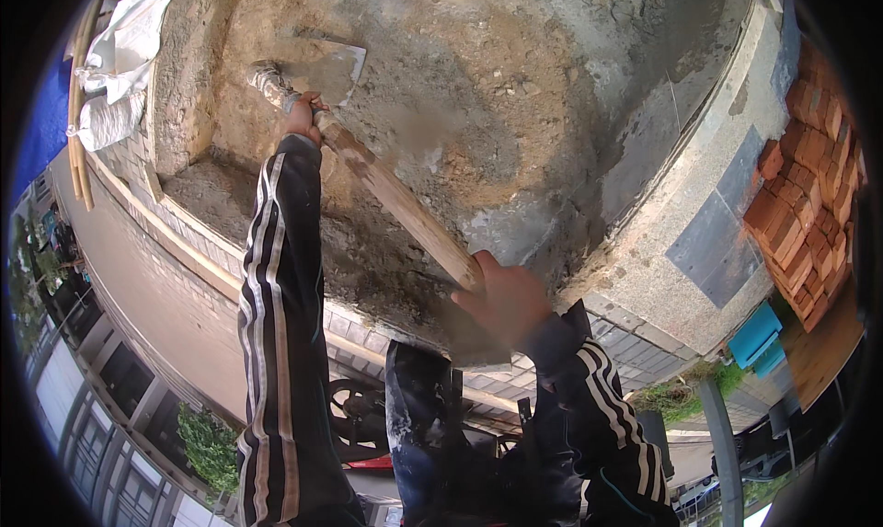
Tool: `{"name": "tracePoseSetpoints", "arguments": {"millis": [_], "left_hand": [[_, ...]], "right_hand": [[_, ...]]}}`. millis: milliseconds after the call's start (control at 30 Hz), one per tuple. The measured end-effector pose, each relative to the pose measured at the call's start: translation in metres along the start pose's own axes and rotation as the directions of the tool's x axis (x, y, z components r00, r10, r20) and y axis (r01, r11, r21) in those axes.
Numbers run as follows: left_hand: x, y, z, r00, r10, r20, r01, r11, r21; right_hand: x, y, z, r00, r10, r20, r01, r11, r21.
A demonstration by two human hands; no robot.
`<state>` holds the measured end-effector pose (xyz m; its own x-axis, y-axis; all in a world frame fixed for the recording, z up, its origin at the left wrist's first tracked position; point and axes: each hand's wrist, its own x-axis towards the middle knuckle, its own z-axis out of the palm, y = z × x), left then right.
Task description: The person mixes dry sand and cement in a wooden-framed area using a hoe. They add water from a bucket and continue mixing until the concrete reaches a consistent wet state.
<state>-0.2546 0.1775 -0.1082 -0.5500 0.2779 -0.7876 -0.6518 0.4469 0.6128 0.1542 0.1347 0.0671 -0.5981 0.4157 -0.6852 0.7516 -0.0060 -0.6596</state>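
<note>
A hoe with a thick wooden handle (pixel 395 191) slants across the middle, its butt end toward me. My left hand (pixel 302 118) is closed round the handle close to the head. My right hand (pixel 508 297), slightly blurred, grips the handle at its near end. Past my left hand, the cement-crusted hoe head shows at the upper left, with a flat, square-cornered blade (pixel 342 67) lying against a patch of sandy mix (pixel 478 122). The mix is brown in places and wet grey in others.
A pale low wall (pixel 676 223) curves along the right side, bearing grey slabs (pixel 717 251). Beyond it are stacked red bricks (pixel 805 205) and a turquoise object (pixel 756 336). White sacks (pixel 120 53) and wooden poles (pixel 78 159) lie at the far left.
</note>
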Motion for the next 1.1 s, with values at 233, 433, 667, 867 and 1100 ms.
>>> {"name": "tracePoseSetpoints", "arguments": {"millis": [233, 433, 667, 867, 1100], "left_hand": [[-0.09, -0.145, 0.06, 0.973, 0.015, 0.231, -0.151, 0.796, 0.586], [-0.278, -0.172, 0.041, 0.969, -0.243, 0.04, 0.225, 0.939, 0.26], [-0.24, -0.114, -0.045, 0.96, -0.136, -0.244, 0.17, 0.977, 0.127], [-0.04, 0.003, -0.138, 0.969, 0.106, -0.222, -0.064, 0.98, 0.188], [0.074, -0.016, -0.18, 0.988, -0.02, -0.154, 0.06, 0.964, 0.258]], "right_hand": [[-0.162, -0.024, 0.024, 0.902, 0.409, 0.141, -0.431, 0.821, 0.376], [-0.286, 0.001, 0.042, 0.797, 0.557, 0.232, -0.599, 0.777, 0.193], [-0.227, 0.008, 0.065, 0.927, 0.326, 0.186, -0.354, 0.924, 0.144], [-0.029, -0.046, 0.124, 0.997, 0.042, 0.07, -0.051, 0.991, 0.124], [0.015, -0.105, 0.175, 0.981, 0.135, 0.136, -0.159, 0.97, 0.185]]}}
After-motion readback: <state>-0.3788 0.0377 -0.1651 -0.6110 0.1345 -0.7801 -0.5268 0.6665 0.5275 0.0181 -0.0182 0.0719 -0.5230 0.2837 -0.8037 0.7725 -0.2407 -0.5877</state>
